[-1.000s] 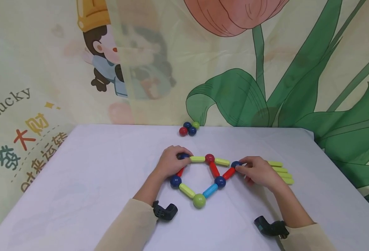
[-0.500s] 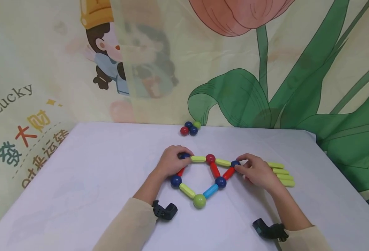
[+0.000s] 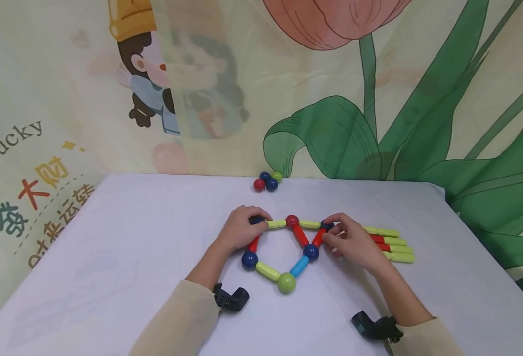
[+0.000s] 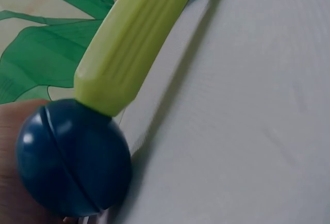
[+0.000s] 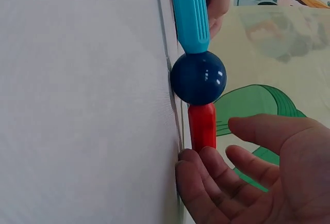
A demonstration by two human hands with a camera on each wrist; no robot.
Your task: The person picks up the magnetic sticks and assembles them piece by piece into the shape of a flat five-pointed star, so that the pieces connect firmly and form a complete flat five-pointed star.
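Observation:
On the white table lies a frame of magnetic sticks and balls. My left hand [image 3: 242,228] grips its far-left blue ball [image 3: 256,219], with a yellow-green stick [image 4: 135,38] attached in the left wrist view. My right hand [image 3: 350,240] holds the far-right blue ball [image 3: 327,225], partly covered by fingers. There a yellow-green stick [image 3: 309,224] and a red stick [image 5: 202,126] meet. A red ball [image 3: 292,221] sits on the far side. Nearer are two blue balls, one [image 3: 311,252] at the right and one [image 3: 249,260] at the left, a blue stick [image 3: 299,266] and a green ball [image 3: 286,283].
Several loose balls, among them a red ball [image 3: 259,185], cluster at the table's far edge. Right of my right hand lie loose yellow-green sticks [image 3: 397,249] and red sticks [image 3: 379,243], partly behind the hand. A printed cloth [image 3: 324,138] hangs behind the table.
My right hand has moved left with the blue ball, which now meets the end of the far yellow-green stick; the gap there has closed. Red loose sticks have come into view. My left hand keeps its hold.

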